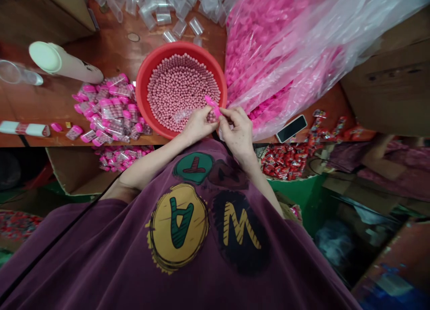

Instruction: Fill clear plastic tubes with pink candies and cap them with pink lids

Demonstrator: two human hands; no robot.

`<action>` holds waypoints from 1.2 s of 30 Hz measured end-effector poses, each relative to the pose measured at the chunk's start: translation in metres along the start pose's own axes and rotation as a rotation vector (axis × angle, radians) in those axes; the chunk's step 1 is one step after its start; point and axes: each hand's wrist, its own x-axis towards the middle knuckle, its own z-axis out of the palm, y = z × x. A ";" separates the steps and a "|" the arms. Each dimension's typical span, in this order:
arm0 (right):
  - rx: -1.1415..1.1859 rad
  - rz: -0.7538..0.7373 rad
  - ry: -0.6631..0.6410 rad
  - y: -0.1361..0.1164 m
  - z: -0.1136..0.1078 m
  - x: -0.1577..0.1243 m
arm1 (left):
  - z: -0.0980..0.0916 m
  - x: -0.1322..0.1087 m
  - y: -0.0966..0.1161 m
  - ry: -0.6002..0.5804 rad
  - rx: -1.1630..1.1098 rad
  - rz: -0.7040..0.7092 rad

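Over the near rim of a red basin [143,99], my two hands meet at a small clear container with a pink flip cap [212,105]. Pink beads show inside the container between my fingers. My left hand [198,125] is closed around its body. Thumb and fingers of my right hand [239,133] pinch the cap side; the fingers partly hide the container. Round pink beads [181,86] fill the basin, and a clear piece lies on them near my left hand.
Filled pink-capped containers [112,108] are heaped left of the basin, beside a white bottle [67,63]. Clear empty containers [163,17] lie at the back. A plastic bag of pink caps [268,45] stands right, with a phone [291,128] and red wrapped pieces [285,161] nearby.
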 end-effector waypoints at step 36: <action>0.265 -0.057 -0.302 0.018 0.007 0.025 | -0.020 -0.008 0.019 -0.342 -0.615 -0.431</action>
